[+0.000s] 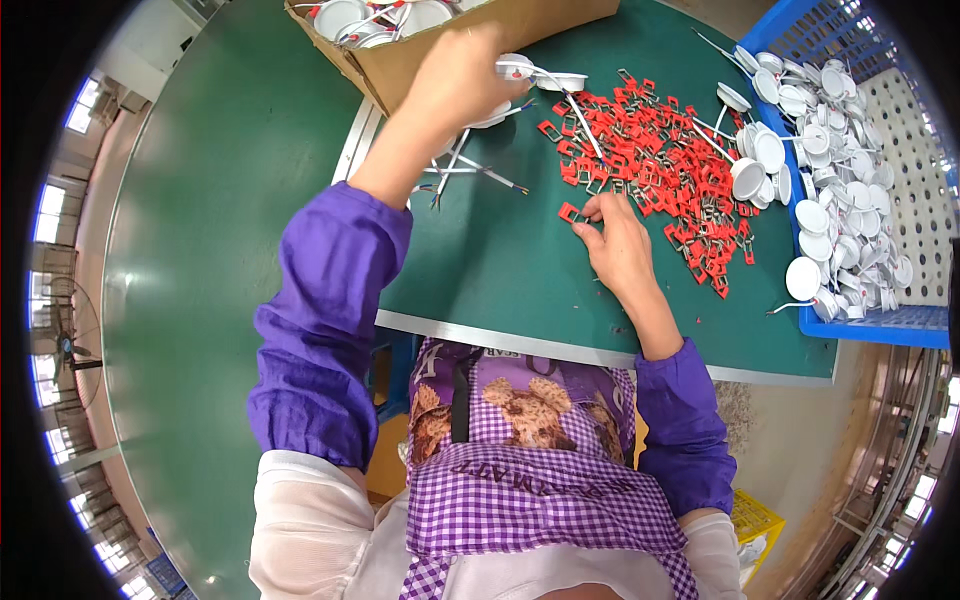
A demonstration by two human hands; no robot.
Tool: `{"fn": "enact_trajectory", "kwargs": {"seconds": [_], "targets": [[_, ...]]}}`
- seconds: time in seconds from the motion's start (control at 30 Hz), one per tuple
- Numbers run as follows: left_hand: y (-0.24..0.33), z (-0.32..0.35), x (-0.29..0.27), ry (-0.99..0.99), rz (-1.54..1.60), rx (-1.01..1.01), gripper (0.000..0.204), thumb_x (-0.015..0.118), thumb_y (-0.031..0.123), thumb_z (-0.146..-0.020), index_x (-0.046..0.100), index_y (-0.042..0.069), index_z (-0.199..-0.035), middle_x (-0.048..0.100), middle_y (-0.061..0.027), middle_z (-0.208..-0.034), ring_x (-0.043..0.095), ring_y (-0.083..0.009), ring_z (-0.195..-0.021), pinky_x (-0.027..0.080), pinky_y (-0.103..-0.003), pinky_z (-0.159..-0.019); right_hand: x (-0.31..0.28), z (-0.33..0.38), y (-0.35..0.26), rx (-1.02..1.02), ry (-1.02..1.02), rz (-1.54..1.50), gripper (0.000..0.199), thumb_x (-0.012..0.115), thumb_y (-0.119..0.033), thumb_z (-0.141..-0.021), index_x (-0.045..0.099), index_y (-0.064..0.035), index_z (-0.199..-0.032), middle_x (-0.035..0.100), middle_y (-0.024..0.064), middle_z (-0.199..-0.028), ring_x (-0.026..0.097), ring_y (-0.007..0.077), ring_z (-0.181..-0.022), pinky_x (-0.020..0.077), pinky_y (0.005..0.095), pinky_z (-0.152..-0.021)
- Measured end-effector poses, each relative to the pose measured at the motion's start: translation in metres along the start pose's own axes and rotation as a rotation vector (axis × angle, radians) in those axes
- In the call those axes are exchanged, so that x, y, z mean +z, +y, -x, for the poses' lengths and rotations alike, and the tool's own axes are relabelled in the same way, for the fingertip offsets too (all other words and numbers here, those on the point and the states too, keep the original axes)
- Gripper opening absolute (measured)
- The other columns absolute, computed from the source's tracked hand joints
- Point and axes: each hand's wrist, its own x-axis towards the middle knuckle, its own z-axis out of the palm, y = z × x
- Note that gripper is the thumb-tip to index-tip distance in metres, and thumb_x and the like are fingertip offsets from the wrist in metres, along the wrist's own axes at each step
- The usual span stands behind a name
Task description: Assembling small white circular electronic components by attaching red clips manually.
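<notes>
My left hand (462, 85) reaches out at the far edge of the table, beside a cardboard box (450, 65). Its fingers are curled, slightly blurred, around the side of a white round lamp housing (515, 68) with a white cable; the exact grip is partly hidden. Under and around that hand lie more white lamp housings, and their cables (480, 168) end in stripped coloured wires. Between the thumb and fingertips of my right hand (622, 248) is a red clip (569, 212) with a metal spring part, held just left of a spread heap of similar red clips (650, 150).
A blue crate (870, 332) at the right is heaped with white lamp housings (835, 200), and several spill over its left wall. More housings fill the cardboard box. The green tabletop (480, 270) has a metal front edge. A yellow crate (755, 520) stands below at the right.
</notes>
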Motion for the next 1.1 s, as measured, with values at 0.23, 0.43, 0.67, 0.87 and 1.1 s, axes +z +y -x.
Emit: {"fn": "enact_trajectory", "kwargs": {"seconds": [0.23, 0.43, 0.67, 0.87, 1.1], "targets": [[-0.005, 0.027, 0.064, -0.179, -0.729, 0.084, 0.016, 0.064, 0.007, -0.073, 0.066, 0.005, -0.088, 0.067, -0.0128, -0.094, 0.062, -0.0273, -0.096, 0.048, -0.039, -0.079, -0.005, 0.003, 0.0, 0.059, -0.064, -0.221, 0.019, 0.07, -0.007, -0.08, 0.056, -0.0054, -0.094, 0.062, 0.0021, -0.081, 0.051, 0.0086, -0.058, 0.0408, 0.0266, -0.053], [0.039, 0.04, 0.02, 0.127, -0.284, 0.157, 0.014, 0.066, 0.009, -0.074, 0.065, 0.0, -0.084, 0.067, -0.0143, -0.081, 0.065, -0.0262, -0.081, 0.049, -0.039, -0.075, -0.009, 0.023, 0.009, 0.296, 0.007, -0.903, 0.01, 0.06, -0.003, -0.09, 0.053, -0.0016, -0.097, 0.063, 0.0054, -0.08, 0.064, 0.0121, -0.069, 0.0458, 0.0215, -0.055], [0.078, 0.09, 0.017, -0.084, 0.96, -0.208, 0.029, 0.067, 0.012, -0.088, 0.056, -0.004, -0.109, 0.068, -0.0068, -0.095, 0.063, -0.0115, -0.085, 0.05, -0.026, -0.074, -0.048, 0.026, 0.0, 0.307, 0.205, -1.026, 0.016, 0.062, -0.005, -0.091, 0.055, 0.0034, -0.102, 0.066, 0.0094, -0.083, 0.066, 0.0137, -0.068, 0.0492, 0.0213, -0.056], [0.095, 0.137, 0.052, -0.198, 1.607, -0.597, 0.034, 0.066, 0.007, -0.088, 0.052, 0.0, -0.118, 0.065, -0.0097, -0.109, 0.065, -0.0162, -0.096, 0.055, -0.033, -0.083, -0.067, 0.029, -0.028, 0.228, 0.3, -0.81, 0.011, 0.066, -0.005, -0.088, 0.062, 0.0028, -0.094, 0.067, 0.0065, -0.081, 0.065, 0.0112, -0.066, 0.0498, 0.0213, -0.054], [0.105, 0.151, 0.07, -0.057, 1.734, -0.691, 0.034, 0.065, 0.007, -0.089, 0.05, 0.001, -0.12, 0.065, -0.0092, -0.111, 0.064, -0.0181, -0.099, 0.054, -0.036, -0.087, -0.06, 0.037, -0.048, 0.113, 0.259, -0.41, 0.011, 0.067, -0.002, -0.083, 0.064, 0.0007, -0.093, 0.066, 0.0114, -0.078, 0.065, 0.0142, -0.061, 0.0503, 0.0268, -0.055]]}}
